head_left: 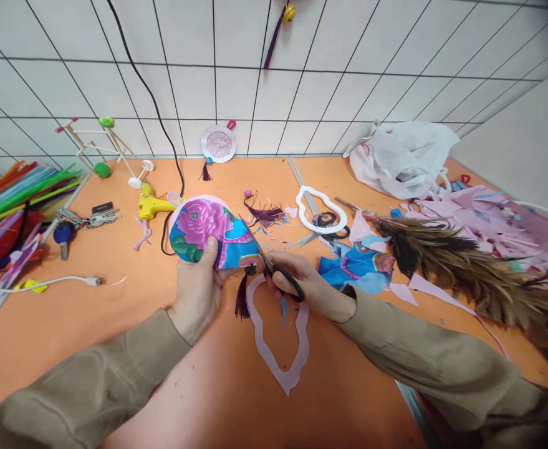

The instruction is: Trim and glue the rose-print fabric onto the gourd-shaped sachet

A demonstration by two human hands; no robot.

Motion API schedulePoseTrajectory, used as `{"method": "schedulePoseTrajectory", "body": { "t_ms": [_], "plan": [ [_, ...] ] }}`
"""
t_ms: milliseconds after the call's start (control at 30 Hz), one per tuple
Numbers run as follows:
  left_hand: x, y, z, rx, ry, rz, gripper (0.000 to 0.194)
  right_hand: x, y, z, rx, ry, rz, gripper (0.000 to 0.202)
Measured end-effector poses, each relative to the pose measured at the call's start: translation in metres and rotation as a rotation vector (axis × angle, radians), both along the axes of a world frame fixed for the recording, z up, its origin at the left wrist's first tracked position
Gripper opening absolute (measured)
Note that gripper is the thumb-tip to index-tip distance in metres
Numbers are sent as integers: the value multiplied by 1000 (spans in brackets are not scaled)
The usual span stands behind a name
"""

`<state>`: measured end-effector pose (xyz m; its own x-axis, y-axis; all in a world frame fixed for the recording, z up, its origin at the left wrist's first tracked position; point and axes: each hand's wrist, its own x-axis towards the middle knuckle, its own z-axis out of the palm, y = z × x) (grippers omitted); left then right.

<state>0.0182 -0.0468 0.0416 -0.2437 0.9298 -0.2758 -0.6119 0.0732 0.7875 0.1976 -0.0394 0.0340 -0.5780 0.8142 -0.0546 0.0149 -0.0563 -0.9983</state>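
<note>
In the head view my left hand [201, 290] pinches a piece of floral fabric [201, 221], blue with a large pink flower and a pale round backing along its upper left edge. My right hand [302, 280] has its fingers in black-handled scissors [288, 282], whose blades lie against the fabric's right side. Beneath both hands a pink paper frame [302, 349] with a wavy outline and a pointed end rests on the table. A dark purple tassel [242, 299] hangs or lies just below the fabric; I cannot tell which.
A yellow glue gun [154, 204] and keys [91, 217] sit to the left. Behind the right hand are a white wavy frame [305, 215], a second pair of scissors [332, 224] and blue fabric scraps [355, 265]. Brown feathers [461, 268] and a white plastic bag [399, 159] occupy the right.
</note>
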Motion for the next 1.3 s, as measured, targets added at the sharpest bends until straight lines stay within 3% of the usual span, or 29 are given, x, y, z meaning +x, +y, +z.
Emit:
{"method": "schedulePoseTrajectory", "body": {
  "t_ms": [533, 867, 1300],
  "plan": [
    [0, 3, 0, -17, 7, 14, 30, 0, -1, -3, -13, -8, -16, 46],
    [-3, 8, -3, 63, 48, 11, 45, 1, -2, 0, -31, -11, -22, 48],
    [-7, 12, -7, 77, 95, 19, 33, 4, -1, -2, -19, -12, -14, 46]
  ]
}}
